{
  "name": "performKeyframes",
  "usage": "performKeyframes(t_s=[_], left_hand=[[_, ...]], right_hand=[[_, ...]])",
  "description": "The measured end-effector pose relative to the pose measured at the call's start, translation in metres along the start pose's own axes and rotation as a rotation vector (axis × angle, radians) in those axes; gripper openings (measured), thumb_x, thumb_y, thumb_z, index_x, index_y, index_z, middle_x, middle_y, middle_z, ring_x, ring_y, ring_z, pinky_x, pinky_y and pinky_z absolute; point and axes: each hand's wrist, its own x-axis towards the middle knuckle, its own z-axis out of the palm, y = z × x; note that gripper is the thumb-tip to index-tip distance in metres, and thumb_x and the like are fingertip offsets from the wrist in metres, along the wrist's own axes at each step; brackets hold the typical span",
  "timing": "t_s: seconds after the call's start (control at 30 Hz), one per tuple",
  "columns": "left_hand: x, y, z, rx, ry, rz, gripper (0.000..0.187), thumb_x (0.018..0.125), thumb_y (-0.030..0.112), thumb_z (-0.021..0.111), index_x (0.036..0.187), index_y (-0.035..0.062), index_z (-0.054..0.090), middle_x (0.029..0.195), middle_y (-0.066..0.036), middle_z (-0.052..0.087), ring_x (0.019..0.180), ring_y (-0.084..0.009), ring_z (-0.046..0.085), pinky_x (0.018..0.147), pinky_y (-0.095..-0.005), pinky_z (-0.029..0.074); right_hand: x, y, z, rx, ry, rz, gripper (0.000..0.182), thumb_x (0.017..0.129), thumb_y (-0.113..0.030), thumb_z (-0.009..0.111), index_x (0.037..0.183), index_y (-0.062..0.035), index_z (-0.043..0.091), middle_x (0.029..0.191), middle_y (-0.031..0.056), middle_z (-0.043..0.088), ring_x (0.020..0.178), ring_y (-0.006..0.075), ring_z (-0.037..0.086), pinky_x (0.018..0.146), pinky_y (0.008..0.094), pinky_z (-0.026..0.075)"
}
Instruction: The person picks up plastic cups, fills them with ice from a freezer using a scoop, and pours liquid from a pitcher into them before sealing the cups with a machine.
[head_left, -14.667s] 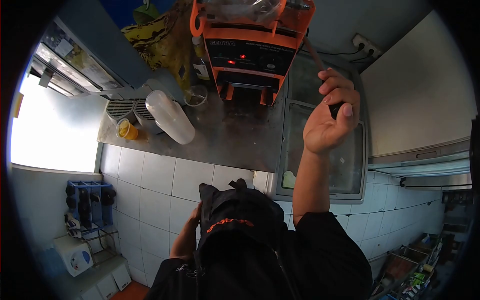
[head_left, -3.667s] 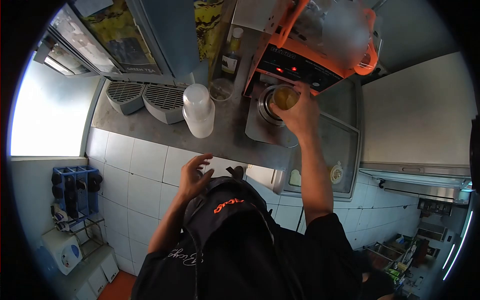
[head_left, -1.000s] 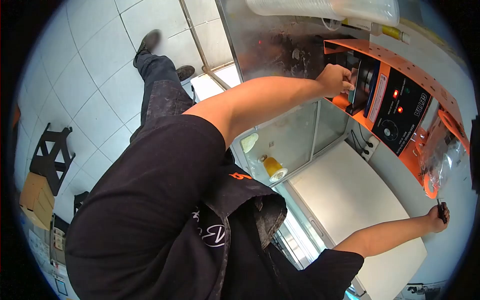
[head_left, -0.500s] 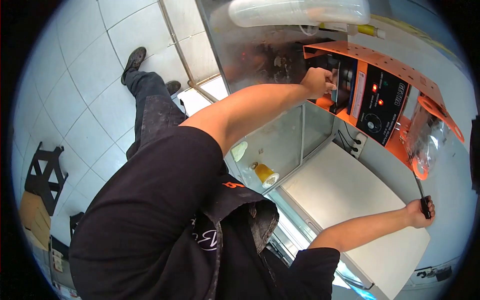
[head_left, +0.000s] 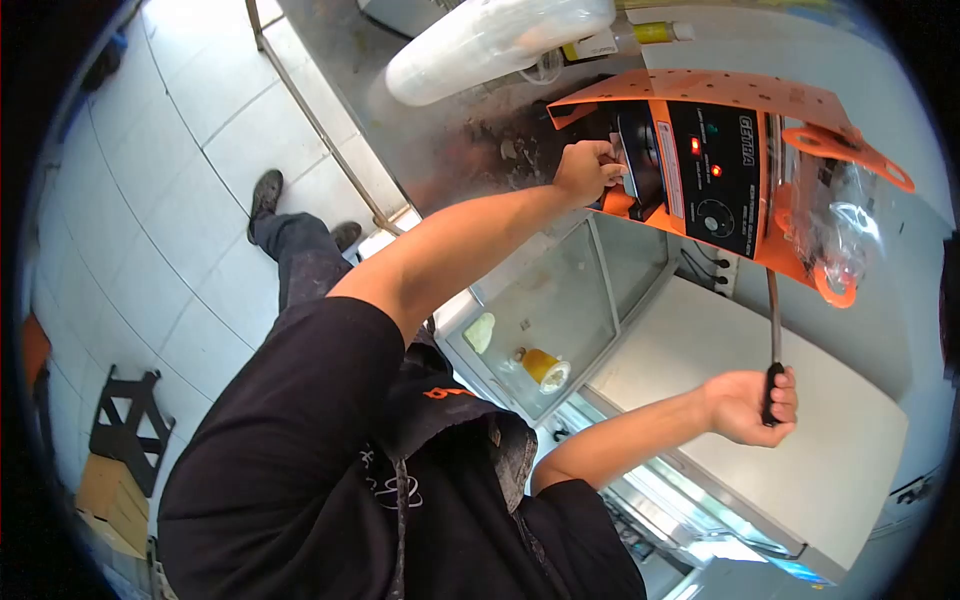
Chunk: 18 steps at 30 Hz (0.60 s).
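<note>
An orange and black cup sealing machine (head_left: 715,180) stands in front of me, with two red lights lit on its panel. My right hand (head_left: 752,405) is wrapped around the black grip (head_left: 773,392) of its metal lever (head_left: 773,310). At the machine's lower opening, my left hand (head_left: 588,172) has its fingers bent against the edge of the dark tray (head_left: 645,165). My own fingers partly cover that tray edge, and what sits inside the opening is hidden. A roll of clear film (head_left: 845,230) is mounted at the machine's upper end.
White plastic-wrapped goods (head_left: 500,45) lie on the steel counter (head_left: 440,125) beside a yellow bottle (head_left: 655,32). A glass case (head_left: 560,300) holds a yellow container (head_left: 545,370). Near it is a pale cabinet top (head_left: 690,340). A black stool (head_left: 132,425) and a cardboard box (head_left: 112,500) stand on the tiles.
My right hand has brought the lever down, toward the machine's lower end. My left hand stays at the tray. The whole view has shifted with my head.
</note>
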Motion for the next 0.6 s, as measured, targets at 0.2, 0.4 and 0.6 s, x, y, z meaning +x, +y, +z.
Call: performKeyframes(t_s=[0.2, 0.4, 0.6], left_hand=[[0.003, -0.008, 0.0, -0.107, -0.077, -0.074, 0.014, 0.092, 0.003, 0.069, 0.102, -0.0054, 0.065, 0.097, -0.012, 0.073, 0.088, -0.018, 0.072, 0.081, -0.0301, 0.061], [-0.053, -0.003, -0.045, -0.149, -0.211, -0.353, 0.051, 0.096, 0.01, 0.068, 0.138, 0.0007, 0.041, 0.113, -0.013, 0.065, 0.1, -0.0223, 0.068, 0.09, -0.0336, 0.057], [-0.169, 0.095, -0.237, 1.103, -0.912, -0.515, 0.028, 0.096, 0.024, 0.065, 0.114, 0.0031, 0.07, 0.118, -0.015, 0.071, 0.107, -0.0198, 0.067, 0.096, -0.0358, 0.051]], right_hand=[[-0.034, -0.006, 0.019, -0.066, 0.1, -0.044, 0.032, 0.103, -0.028, 0.034, 0.078, -0.012, 0.048, 0.079, 0.0055, 0.052, 0.089, 0.0257, 0.057, 0.108, 0.052, 0.039], [-0.036, -0.006, 0.032, -0.182, 0.205, -0.065, 0.033, 0.103, -0.028, 0.033, 0.076, -0.0108, 0.044, 0.075, 0.0069, 0.049, 0.085, 0.0282, 0.059, 0.1, 0.0531, 0.046], [-0.032, -0.004, 0.037, -0.244, 0.259, -0.15, 0.032, 0.101, -0.025, 0.038, 0.076, -0.0072, 0.048, 0.072, 0.01, 0.055, 0.074, 0.027, 0.061, 0.087, 0.0491, 0.053]])
